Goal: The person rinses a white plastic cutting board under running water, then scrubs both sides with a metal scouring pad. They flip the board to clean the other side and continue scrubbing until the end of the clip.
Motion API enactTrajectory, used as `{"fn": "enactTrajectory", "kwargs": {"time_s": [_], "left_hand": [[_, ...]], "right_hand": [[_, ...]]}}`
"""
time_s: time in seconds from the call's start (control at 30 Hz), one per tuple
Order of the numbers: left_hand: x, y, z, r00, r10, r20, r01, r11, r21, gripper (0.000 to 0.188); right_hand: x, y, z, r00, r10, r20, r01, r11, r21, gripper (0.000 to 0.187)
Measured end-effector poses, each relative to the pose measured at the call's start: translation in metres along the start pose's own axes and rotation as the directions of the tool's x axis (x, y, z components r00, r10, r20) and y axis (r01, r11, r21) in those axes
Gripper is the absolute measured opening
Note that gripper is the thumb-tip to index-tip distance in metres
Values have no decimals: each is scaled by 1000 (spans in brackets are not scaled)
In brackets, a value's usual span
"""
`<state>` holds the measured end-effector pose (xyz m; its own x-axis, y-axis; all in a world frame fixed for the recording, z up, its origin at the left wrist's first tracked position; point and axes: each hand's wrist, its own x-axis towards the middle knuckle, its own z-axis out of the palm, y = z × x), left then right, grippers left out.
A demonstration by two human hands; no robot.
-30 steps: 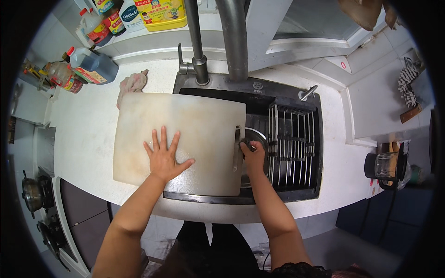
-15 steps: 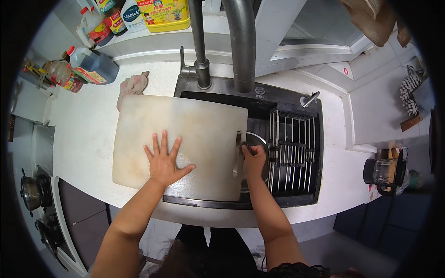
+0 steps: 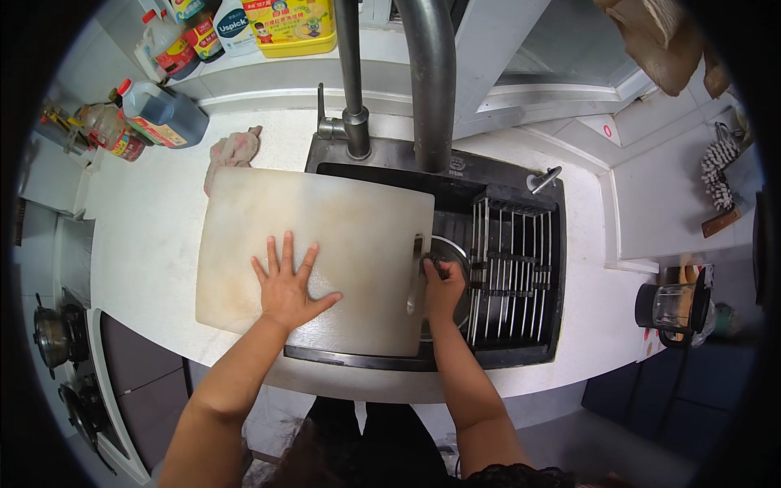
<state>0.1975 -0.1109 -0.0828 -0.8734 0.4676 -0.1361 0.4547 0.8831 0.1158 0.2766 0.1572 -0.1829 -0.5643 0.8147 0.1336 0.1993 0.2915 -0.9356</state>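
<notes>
A large pale cutting board [image 3: 358, 211] lies flat, partly on the counter and partly across the left side of the black sink [image 3: 521, 355]. My left hand [image 3: 286, 293] presses on the board's surface with its fingers spread. At the board's right edge, beside its handle slot, my right hand [image 3: 444, 290] is closed in a pinch. Something small and dark shows at those fingertips, too little of it to name. Beneath the right hand, a round metal-rimmed vessel [image 3: 460, 252] in the sink is partly hidden by the board and hand.
A drying rack [image 3: 512, 276] spans the sink's right side. The tap [image 3: 355, 130] and a thick grey pipe [image 3: 431, 98] rise behind the sink. A crumpled cloth [image 3: 233, 153] and a large jug [image 3: 167, 114] are at the back left. A blender jar [image 3: 674, 306] stands far right.
The whole view has shifted very slightly. My right hand stays at the board's right edge, its fingertips a touch lower; my left hand keeps its place on the board.
</notes>
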Motion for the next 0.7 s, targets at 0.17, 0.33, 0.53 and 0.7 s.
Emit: {"fn": "enactTrajectory", "kwargs": {"time_s": [0.17,0.33,0.53,0.7], "left_hand": [[2,2,0,1000,27,-9,-27,1000,-3,105],[1,3,-2,1000,21,-17,-21,1000,16,104],[-1,4,0,1000,25,-17,-24,1000,15,104],[-2,-3,-1,1000,11,-21,-11,1000,-9,105]], "right_hand": [[80,6,47,993,-110,-51,111,994,12,25],[70,-9,44,991,-126,45,131,984,-121,22],[3,-11,-15,984,-127,124,147,975,-169,20],[62,-62,6,951,-305,45,308,945,-110,22]]}}
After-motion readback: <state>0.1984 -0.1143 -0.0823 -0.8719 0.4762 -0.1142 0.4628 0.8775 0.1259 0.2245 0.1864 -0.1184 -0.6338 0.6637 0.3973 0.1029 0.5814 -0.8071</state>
